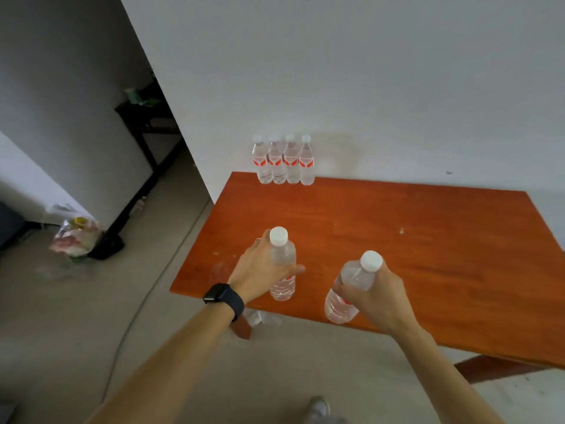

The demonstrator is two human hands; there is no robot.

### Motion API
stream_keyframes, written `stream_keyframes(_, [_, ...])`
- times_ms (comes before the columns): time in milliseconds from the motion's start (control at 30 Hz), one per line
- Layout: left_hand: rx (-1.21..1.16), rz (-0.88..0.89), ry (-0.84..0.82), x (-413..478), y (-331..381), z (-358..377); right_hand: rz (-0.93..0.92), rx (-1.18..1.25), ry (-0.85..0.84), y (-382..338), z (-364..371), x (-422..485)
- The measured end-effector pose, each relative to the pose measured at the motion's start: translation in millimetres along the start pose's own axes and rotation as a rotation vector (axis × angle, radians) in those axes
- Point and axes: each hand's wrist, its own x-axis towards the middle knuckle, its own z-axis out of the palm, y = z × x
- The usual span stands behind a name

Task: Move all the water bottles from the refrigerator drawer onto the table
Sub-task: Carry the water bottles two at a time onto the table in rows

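My left hand (260, 270) grips a clear water bottle (282, 261) with a white cap, held upright over the near left part of the orange-brown wooden table (412, 249). My right hand (379, 296) grips a second water bottle (351, 286), tilted with its base toward the table's near edge. Several more bottles (284, 160) with red labels stand in a row at the table's far left edge against the white wall. No refrigerator drawer is in view.
Grey floor lies to the left and in front of the table. A plastic bag (76, 238) of items sits on the floor at left beside a dark stand base (107, 244). A dark table (143, 117) stands in the passage behind. My shoe (319, 407) shows at bottom.
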Motion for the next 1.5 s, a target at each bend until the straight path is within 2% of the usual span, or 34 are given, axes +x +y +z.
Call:
stream_keyframes(333, [-0.185, -0.029, -0.229, 150.8, 2.5, 28.4, 0.084, 0.014, -0.124, 3.4, 5.4, 129.6])
stream_keyframes(600, [-0.001, 0.068, -0.368, 271.6, 0.8, 48.8, 0.189, -0.023, -0.095, 10.4, 4.4, 239.1])
stream_keyframes(800, [-0.004, 0.166, -0.22, 362.8, 17.2, 48.4, 0.208, -0.035, -0.034, 11.0, -3.9, 324.2])
stream_keyframes(867, [0.144, 0.242, -0.151, 389.5, 23.9, 50.4, 0.208, -0.025, -0.005, 13.5, -6.9, 351.7])
stream_keyframes(967, [0.499, 0.409, 0.03, 430.2, 28.7, 56.4, 0.203, 0.015, 0.038, 17.8, -9.0, 395.6])
stream_keyframes(1100, [0.61, 0.401, 0.124, 478.6, 32.2, 64.4, 0.152, 0.06, 0.046, 22.6, -6.8, 450.1])
stream_keyframes(1300, [0.706, 0.424, 0.156, 519.7, 20.6, 67.8, 0.074, 0.114, 0.044, 19.7, 8.5, 515.4])
stream_keyframes(1500, [0.76, 0.425, 0.095, 535.2, 7.2, 64.7, 0.004, 0.144, -0.025, 25.9, 25.0, 537.8])
